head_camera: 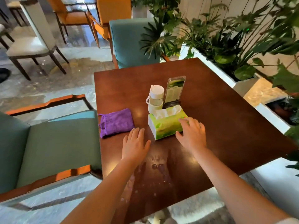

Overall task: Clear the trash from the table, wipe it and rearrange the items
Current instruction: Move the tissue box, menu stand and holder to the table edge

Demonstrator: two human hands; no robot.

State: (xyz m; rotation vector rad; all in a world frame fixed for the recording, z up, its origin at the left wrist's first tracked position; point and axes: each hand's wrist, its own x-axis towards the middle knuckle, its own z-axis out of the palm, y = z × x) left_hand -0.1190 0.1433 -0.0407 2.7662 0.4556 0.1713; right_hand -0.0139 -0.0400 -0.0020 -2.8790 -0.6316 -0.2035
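Clearly the rearranging is under way: the right hand [191, 134] rests with spread fingers on the near right corner of the green tissue box [166, 122], thumb against its side, a light steadying touch rather than a closed grip, probably to slide or square the box. The left hand [135, 143] hovers flat and open, palm down, gripping nothing, just beside the purple cloth [115, 122], which lies folded at the left edge of the surface [226, 126], within easy reach for wiping. Behind the tissue box stand a pale lidded bottle [155, 98] and, just beside it on the right, an upright clear menu stand [174, 89]; these 3 items sit close together near the middle, which reads as a deliberate grouping. No loose trash shows on the dark brown wood, so that step looks done. Water droplets [157, 167] bead on the near part, between the 2 forearms, so wiping seems unfinished there. Around the surface are a teal chair [132, 44] at the far side and another teal chair [48, 147] at the left, orange chairs [110, 12] farther back, a white planter [226, 75] of leafy plants along the right, and a glossy pale stone floor.
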